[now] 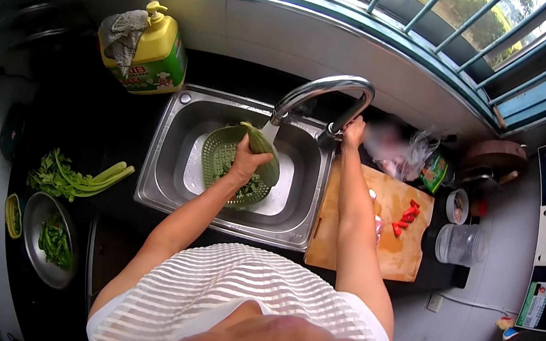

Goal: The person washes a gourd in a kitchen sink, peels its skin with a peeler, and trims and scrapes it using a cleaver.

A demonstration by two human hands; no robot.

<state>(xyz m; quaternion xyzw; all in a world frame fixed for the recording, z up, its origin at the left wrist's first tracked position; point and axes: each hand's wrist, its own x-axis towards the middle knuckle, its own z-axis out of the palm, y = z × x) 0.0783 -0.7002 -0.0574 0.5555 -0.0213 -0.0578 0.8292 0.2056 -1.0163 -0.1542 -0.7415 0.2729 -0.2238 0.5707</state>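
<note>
My left hand (247,161) is closed on a long green object (263,155), perhaps a vegetable, tilted under the water from the curved faucet (326,82). Below it, a green colander (214,143) with chopped greens (245,191) sits in the steel sink (175,155). My right hand (354,133) is closed around the faucet's handle, which its fingers mostly hide. Under my right forearm lies a wooden cutting board (336,245) with red pepper pieces (402,223).
A yellow-green pump bottle (163,53) stands behind the sink's left side. Celery (82,179) and a metal bowl (35,251) of cut greens are at the left. Jars (462,245) and plastic bags (425,155) are at the right, below a barred window (374,26).
</note>
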